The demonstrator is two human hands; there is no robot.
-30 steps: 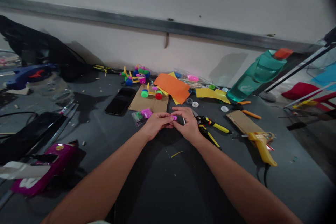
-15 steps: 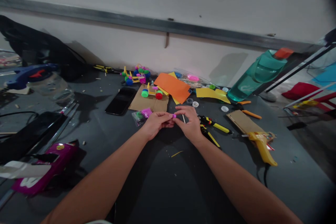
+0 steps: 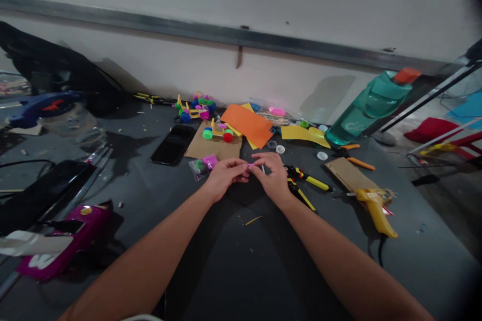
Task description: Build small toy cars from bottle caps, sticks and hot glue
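Between my fingertips, over the middle of the dark table, is a small pink lump (image 3: pixel 250 165) that looks like modelling clay. My left hand (image 3: pixel 227 176) pinches it from the left, while the thumb and forefinger of my right hand (image 3: pixel 272 175) close on its other side. Fingers hide most of the lump. A thin pale stick (image 3: pixel 264 169) shows by my right hand; I cannot tell if it is held. Left of my hands lies a clear bag (image 3: pixel 203 164) with pink and green lumps. Behind it, a small toy car (image 3: pixel 217 132) with green and red wheels stands on cardboard (image 3: pixel 196 146).
Pliers (image 3: pixel 309 179) lie right of my hand, and a yellow glue gun (image 3: pixel 376 210) rests farther right near a teal bottle (image 3: pixel 361 110). A phone (image 3: pixel 173 144), orange paper (image 3: pixel 248 125) and more toys (image 3: pixel 194 110) lie behind. A purple power strip (image 3: pixel 71 241) is at left.
My right thumb and fingers have closed in slightly on the pink lump, so less of it shows. Everything else looks the same.
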